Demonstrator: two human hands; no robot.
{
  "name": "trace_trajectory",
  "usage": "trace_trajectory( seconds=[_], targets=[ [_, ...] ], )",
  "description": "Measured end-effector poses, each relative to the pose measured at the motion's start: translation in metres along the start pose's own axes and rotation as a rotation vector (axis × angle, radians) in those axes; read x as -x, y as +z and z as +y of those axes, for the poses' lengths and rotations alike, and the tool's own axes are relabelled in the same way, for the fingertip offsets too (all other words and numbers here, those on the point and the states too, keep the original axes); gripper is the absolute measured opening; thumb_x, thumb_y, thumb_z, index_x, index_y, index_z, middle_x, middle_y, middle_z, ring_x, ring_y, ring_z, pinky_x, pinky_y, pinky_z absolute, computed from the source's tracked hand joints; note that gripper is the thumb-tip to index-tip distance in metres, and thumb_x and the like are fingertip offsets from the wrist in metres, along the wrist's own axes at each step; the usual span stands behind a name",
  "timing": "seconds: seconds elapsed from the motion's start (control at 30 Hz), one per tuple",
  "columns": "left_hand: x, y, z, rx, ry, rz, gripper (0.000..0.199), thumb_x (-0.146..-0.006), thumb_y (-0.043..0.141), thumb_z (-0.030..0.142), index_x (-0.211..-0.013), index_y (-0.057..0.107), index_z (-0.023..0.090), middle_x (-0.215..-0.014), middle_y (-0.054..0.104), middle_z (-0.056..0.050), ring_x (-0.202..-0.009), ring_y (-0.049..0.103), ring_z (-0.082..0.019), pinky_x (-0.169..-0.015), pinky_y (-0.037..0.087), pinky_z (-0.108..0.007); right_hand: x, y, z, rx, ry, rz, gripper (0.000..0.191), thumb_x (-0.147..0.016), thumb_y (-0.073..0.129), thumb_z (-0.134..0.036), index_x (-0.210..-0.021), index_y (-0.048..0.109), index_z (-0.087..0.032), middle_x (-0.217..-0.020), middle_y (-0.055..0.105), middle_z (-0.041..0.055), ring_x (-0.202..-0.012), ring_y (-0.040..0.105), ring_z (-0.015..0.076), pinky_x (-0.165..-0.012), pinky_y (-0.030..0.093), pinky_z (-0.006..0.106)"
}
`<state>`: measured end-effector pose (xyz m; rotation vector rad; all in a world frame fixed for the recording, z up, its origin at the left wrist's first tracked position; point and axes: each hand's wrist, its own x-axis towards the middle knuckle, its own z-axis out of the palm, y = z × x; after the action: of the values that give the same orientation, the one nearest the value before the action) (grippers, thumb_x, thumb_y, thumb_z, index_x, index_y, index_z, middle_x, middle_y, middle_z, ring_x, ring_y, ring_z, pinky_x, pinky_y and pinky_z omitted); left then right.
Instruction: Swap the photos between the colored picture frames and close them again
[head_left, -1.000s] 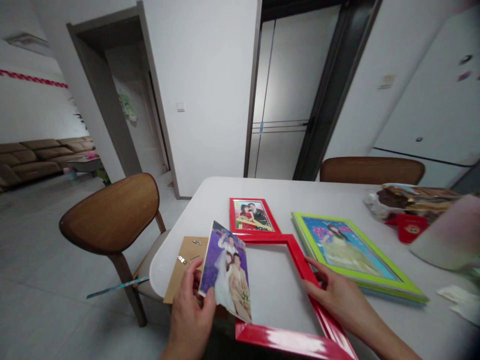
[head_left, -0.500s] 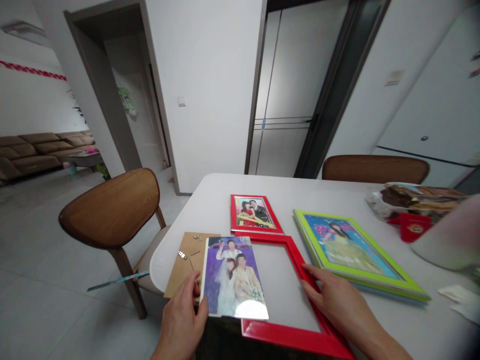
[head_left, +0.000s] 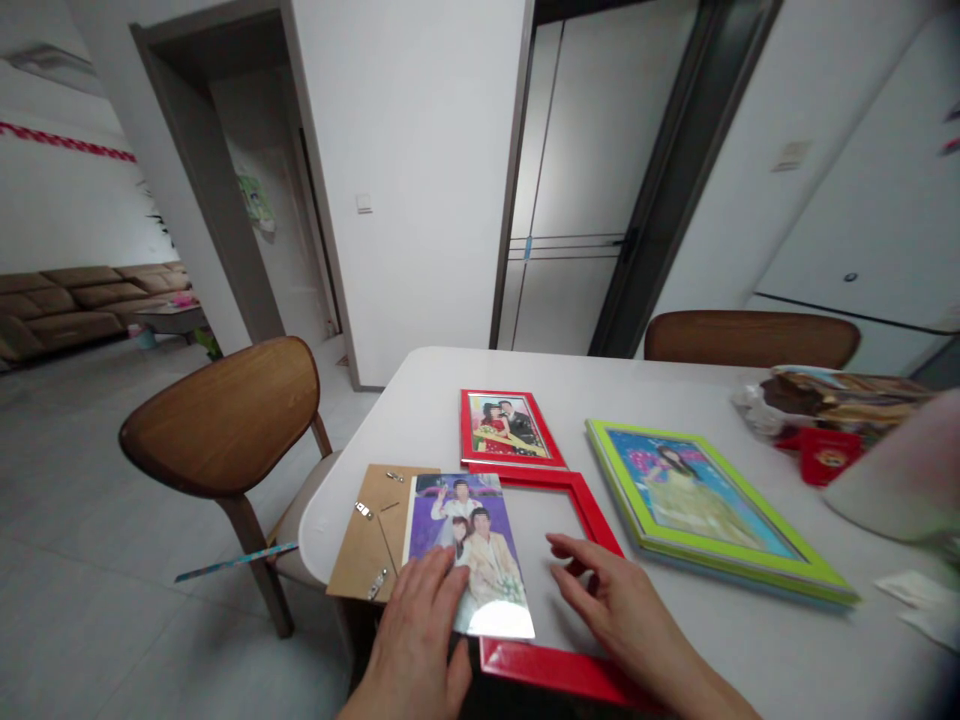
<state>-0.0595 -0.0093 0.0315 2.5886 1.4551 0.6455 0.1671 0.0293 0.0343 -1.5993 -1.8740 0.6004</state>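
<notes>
Both hands lie flat with fingers spread, gripping nothing. Furthest left of the things on the white tabletop lies a brown cardboard backing board with small metal clips, close to the tabletop's rounded corner. The left hand presses its fingertips on the lower left part of a glossy wedding photograph with a purple background, which lies face up across the left side of a large empty red picture frame, its left edge overlapping the backing board. The right hand rests palm down inside the opening of that red frame, just beside the photograph's right edge, its fingers pointing towards the print; whether they touch it cannot be told. Beyond the empty frame, touching its far side, lies a small red frame holding a picture of a couple. Further right lies a large lime-green frame with a picture of a figure in a pale dress, near the red frame. At the far right sit crinkled snack wrappers and a small red packet.
</notes>
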Motion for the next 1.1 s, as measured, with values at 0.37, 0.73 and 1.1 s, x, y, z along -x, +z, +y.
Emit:
trace_trajectory(
  seconds=[0.37, 0.73, 1.1],
  targets=[
    [-0.018, -0.008, -0.007, 0.033, 0.104, 0.251, 0.044, -0.075, 0.035, 0.007, -0.116, 0.045, 0.016, -0.116, 0.052, -0.009, -0.108, 0.046, -0.020, -0.089, 0.040, -0.035, -0.010, 0.015, -0.042, -1.006, 0.302, -0.022, 0.062, -0.069, 0.053, -0.038, -0.122, 0.032, -0.013, -0.091, 0.060, 0.0078, -0.065, 0.057, 0.0124, -0.059, 0.046, 0.026],
    [-0.051, -0.020, 0.056, 1.460, -0.523, 0.533, 0.035, -0.076, 0.049, 0.037, -0.102, 0.053, 0.014, -0.096, 0.062, -0.008, -0.094, 0.055, -0.021, -0.082, 0.043, -0.032, -0.001, 0.019, -0.054, -1.462, 0.388, 0.059, 0.025, -0.070, 0.056, -0.032, -0.091, 0.055, -0.019, -0.088, 0.065, 0.0032, -0.079, 0.060, 0.0142, -0.069, 0.048, 0.026],
    [-0.032, 0.009, 0.038, 0.905, -0.383, 0.119, 0.044, -0.069, 0.050, 0.015, -0.113, 0.046, 0.015, -0.120, 0.047, -0.011, -0.111, 0.041, -0.022, -0.096, 0.029, -0.036, -0.012, -0.032, 0.001, -0.928, 0.529, 0.016, 0.037, -0.065, 0.048, -0.018, -0.101, 0.055, -0.016, -0.070, 0.069, 0.0057, -0.058, 0.063, 0.0178, -0.051, 0.049, 0.026]
  ],
)
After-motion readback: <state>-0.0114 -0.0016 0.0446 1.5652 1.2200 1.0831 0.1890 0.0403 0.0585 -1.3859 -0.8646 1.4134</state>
